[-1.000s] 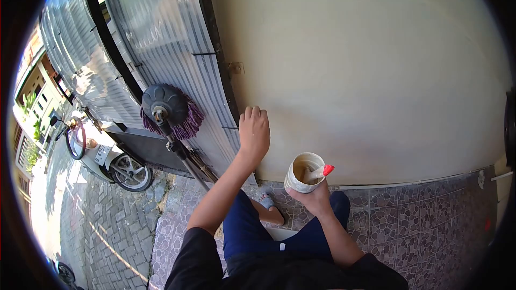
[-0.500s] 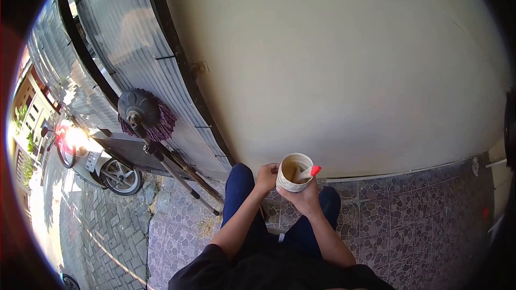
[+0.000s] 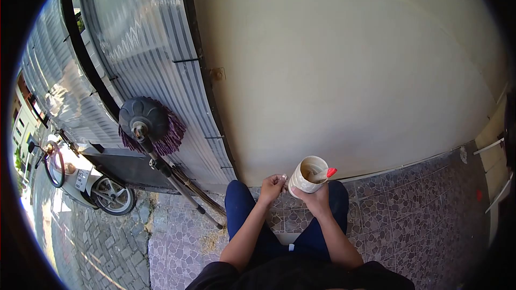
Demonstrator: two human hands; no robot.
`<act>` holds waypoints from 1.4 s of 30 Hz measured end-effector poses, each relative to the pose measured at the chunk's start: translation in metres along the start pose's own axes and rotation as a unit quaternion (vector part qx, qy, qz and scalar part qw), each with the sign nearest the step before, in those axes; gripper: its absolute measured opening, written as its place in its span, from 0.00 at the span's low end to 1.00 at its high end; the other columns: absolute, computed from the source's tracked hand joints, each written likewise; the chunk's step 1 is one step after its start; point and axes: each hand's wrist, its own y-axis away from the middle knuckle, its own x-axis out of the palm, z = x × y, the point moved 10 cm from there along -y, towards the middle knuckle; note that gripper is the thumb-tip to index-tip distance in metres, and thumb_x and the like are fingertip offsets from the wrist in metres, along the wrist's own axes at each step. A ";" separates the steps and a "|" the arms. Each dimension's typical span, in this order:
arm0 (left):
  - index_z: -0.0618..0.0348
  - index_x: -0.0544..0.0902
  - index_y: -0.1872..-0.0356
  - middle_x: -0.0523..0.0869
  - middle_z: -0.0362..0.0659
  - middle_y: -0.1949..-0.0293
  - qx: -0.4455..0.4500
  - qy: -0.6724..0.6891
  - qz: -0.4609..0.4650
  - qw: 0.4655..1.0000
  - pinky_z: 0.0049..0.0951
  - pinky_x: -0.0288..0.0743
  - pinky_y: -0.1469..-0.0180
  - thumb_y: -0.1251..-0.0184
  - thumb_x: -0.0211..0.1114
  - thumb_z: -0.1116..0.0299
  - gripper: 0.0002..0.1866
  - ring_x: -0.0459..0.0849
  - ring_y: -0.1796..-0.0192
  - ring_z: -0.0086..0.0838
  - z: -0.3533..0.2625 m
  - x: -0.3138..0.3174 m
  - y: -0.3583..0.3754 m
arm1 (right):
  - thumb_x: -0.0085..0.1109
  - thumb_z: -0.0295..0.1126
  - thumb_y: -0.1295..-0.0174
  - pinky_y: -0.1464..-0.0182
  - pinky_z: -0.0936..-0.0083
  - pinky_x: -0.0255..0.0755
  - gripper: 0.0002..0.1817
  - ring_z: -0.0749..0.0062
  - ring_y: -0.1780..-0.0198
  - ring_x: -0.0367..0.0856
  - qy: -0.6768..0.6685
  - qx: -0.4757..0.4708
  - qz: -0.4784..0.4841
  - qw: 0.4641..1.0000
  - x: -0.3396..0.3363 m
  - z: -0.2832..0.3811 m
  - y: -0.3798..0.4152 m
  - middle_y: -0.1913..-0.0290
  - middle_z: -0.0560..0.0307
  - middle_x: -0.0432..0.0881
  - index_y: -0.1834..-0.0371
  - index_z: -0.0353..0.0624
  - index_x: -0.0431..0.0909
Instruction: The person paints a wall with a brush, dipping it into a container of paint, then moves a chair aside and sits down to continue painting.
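The pale wall [image 3: 349, 75] spans the space ahead, with the ribbed sheet [image 3: 153, 37] to its left. A mop [image 3: 144, 118] seems to lean on that sheet head up, likely so its strands keep clear of the tiled floor [image 3: 398, 209]. The cup [image 3: 304, 182] is in front of the wall, nearer the right knee [image 3: 338, 204], mouth upward, presumably so nothing inside spills. The right hand [image 3: 316, 200] wraps its lower side, fingers gripping it, the forearm reaching forward from a bent elbow. The left hand [image 3: 272, 189] hovers just beside the cup, fingers curled toward the thumb; I cannot tell whether they pinch anything. A red-tipped handle [image 3: 324, 175] slants out over the rim, probably handy to grasp there.
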 end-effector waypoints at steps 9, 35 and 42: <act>0.60 0.73 0.26 0.83 0.53 0.32 -0.193 0.360 0.135 0.903 0.50 0.82 0.33 0.14 0.38 0.34 0.40 0.84 0.32 0.43 -0.048 0.035 0.078 | 0.86 0.36 0.49 0.38 0.67 0.82 0.38 0.66 0.42 0.89 0.016 0.012 0.030 0.999 0.045 -0.010 0.004 0.44 0.51 0.88 0.36 0.35 0.77; 0.54 0.78 0.31 0.89 0.46 0.44 -0.089 0.437 0.020 0.895 0.33 0.91 0.64 0.14 0.42 0.36 0.33 0.92 0.53 0.35 -0.092 0.009 0.102 | 0.80 0.38 0.40 0.47 0.63 0.64 0.14 0.66 0.59 0.81 0.300 -0.222 0.059 0.926 0.065 0.152 -0.024 0.69 0.64 0.86 0.56 0.42 0.91; 0.53 0.79 0.33 0.89 0.46 0.46 -0.072 0.415 0.001 0.907 0.33 0.89 0.63 0.14 0.43 0.36 0.33 0.92 0.54 0.33 -0.105 0.018 0.100 | 0.82 0.45 0.43 0.48 0.63 0.62 0.18 0.65 0.61 0.82 0.407 -0.176 0.068 0.894 0.060 0.160 -0.028 0.68 0.59 0.88 0.61 0.42 0.91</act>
